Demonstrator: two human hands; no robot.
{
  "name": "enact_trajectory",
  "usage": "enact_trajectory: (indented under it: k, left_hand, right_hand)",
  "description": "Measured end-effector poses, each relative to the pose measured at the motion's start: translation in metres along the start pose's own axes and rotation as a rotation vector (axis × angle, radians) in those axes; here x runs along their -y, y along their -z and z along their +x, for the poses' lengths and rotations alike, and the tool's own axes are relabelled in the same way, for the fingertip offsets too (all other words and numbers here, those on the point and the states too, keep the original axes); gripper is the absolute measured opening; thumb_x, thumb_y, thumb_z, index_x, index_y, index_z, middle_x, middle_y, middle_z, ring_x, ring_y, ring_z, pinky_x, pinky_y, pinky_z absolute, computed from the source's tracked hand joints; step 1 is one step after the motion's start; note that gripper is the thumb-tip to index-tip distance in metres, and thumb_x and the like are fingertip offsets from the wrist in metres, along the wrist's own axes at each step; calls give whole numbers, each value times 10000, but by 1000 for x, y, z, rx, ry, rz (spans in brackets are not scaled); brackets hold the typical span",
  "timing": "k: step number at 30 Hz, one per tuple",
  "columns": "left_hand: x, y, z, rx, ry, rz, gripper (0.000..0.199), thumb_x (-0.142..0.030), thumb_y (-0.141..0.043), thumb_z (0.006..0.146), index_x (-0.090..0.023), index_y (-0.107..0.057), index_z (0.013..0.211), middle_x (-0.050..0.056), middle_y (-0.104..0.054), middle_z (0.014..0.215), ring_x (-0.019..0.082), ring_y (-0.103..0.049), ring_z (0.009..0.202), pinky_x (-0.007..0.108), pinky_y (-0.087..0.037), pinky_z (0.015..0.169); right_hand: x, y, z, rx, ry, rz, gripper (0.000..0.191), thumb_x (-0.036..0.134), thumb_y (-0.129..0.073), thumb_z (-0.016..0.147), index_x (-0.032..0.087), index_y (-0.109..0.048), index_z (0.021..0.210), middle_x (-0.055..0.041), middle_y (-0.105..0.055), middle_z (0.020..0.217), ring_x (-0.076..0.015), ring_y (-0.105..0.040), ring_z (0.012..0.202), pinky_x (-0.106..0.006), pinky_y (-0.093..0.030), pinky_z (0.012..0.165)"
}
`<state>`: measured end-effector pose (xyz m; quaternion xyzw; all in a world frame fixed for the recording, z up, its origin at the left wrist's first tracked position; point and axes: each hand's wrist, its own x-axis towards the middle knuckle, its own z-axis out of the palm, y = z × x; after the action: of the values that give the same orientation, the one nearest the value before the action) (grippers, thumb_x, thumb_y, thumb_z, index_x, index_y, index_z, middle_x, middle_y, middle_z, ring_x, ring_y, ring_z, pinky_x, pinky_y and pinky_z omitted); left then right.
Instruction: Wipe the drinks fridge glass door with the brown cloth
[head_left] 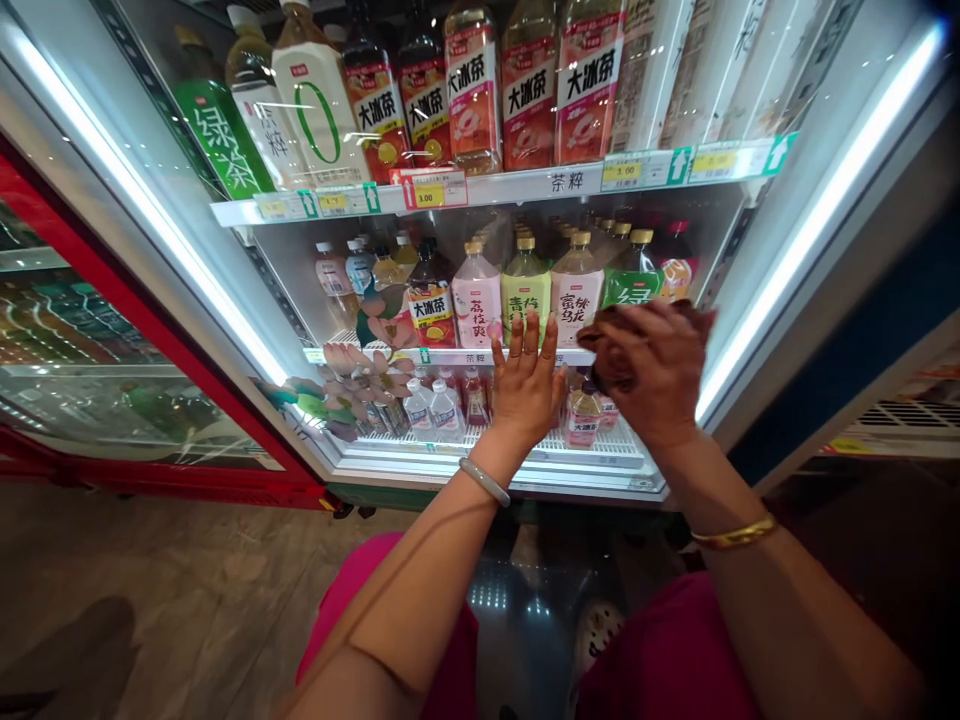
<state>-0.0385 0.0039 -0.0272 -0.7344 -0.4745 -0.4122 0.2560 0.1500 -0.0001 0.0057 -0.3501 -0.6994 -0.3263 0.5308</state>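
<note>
My left hand [526, 388] lies with fingers spread against the glass front of a lit drinks fridge, before the middle shelf. A pale bangle [484, 482] circles that wrist. To its right, my right hand [664, 375] is closed around a crumpled dark brown cloth [619, 352], up close to the glass. A gold bracelet [739, 534] is on the right wrist. Behind the glass, a green-labelled bottle [632, 270] and a pink-labelled bottle [576, 290] stand nearest the cloth. Flower decals [360, 385] show on the glass at lower left.
Tall tea bottles [472, 90] fill the upper shelf above a price rail [525, 186]. Small bottles [435, 410] stand on the bottom shelf. A red-framed fridge [172, 350] adjoins on the left. Below are the tiled floor [217, 590] and my shoe [600, 628].
</note>
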Motion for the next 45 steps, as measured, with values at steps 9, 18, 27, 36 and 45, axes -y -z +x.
enact_trajectory:
  k: [9, 18, 27, 36, 45]
  left_hand:
    - [2, 1, -1, -9, -16, 21, 807, -295, -463, 1036, -196, 27, 1670, 143, -32, 1735, 240, 113, 1594, 578, 3, 1299]
    - [-4, -1, 1, 22, 29, -9, 815, -280, -476, 1023, -200, 11, 1671, 140, -30, 1737, 286, 90, 1595, 635, 27, 1280]
    - [-2, 0, 0, 27, 31, -21, 829, -276, -494, 1011, -221, 4, 1672, 128, 11, 1739, 303, 67, 1600, 643, 6, 1278]
    - [-4, -1, 1, 6, 22, -9, 843, -294, -500, 1012, -199, 20, 1670, 154, 24, 1734, 304, 98, 1596, 654, 5, 1272]
    - [-4, -2, 0, -1, 30, 0, 851, -303, -494, 1018, -213, 47, 1669, 150, 32, 1734, 308, 95, 1596, 652, -6, 1275]
  right_hand:
    - [17, -7, 9, -6, -143, -8, 622, 264, -737, 824, 271, -543, 1415, -116, -548, 1480, -380, -444, 1434, -645, -349, 1193]
    - [-27, 5, -12, -71, 30, 31, 396, 271, -761, 803, 299, -665, 1187, -89, -631, 1368, -352, -559, 1330, -588, -390, 1184]
    - [9, -4, -3, 1, -88, -1, 513, 313, -741, 833, 279, -585, 1321, -118, -567, 1458, -365, -462, 1424, -636, -374, 1183]
    - [-37, 7, -20, -72, 80, 9, 432, 339, -813, 753, 296, -659, 1155, -101, -603, 1366, -358, -562, 1324, -578, -420, 1172]
    - [6, -8, 2, -78, -203, 23, 556, 293, -762, 772, 273, -589, 1300, -147, -511, 1462, -395, -427, 1432, -660, -335, 1188]
